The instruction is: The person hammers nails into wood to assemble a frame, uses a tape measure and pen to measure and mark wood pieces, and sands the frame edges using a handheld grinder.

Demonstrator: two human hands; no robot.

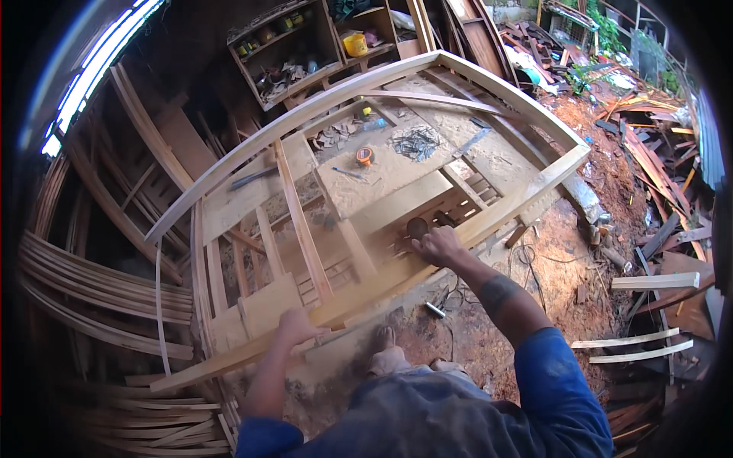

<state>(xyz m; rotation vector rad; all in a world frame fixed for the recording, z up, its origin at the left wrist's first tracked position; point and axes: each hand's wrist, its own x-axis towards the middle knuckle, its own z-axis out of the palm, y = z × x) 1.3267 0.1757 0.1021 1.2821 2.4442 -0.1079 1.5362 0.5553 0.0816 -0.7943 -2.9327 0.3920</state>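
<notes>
A large pale wooden frame (489, 221) with a curved far rail lies tilted across a sawdust-covered worktable (351, 191). On its near rail, toward the left end, rests my left hand (298, 327), closed around the wood with the thumb stretched along it. My right hand (439, 246) is closed farther right, at the same rail. Beside its fingers shows a dark tool with a round part (417, 227); its exact kind is blurred and partly hidden by the hand. Dust smears the rail between my hands.
On the table lie an orange tape measure (364, 156), a heap of nails (416, 143) and a blue pen (347, 173). Shelves (286, 53) stand behind. Long boards (107, 282) are stacked left. Cords (527, 259) and scrap wood (672, 191) lie on the dirt floor at right.
</notes>
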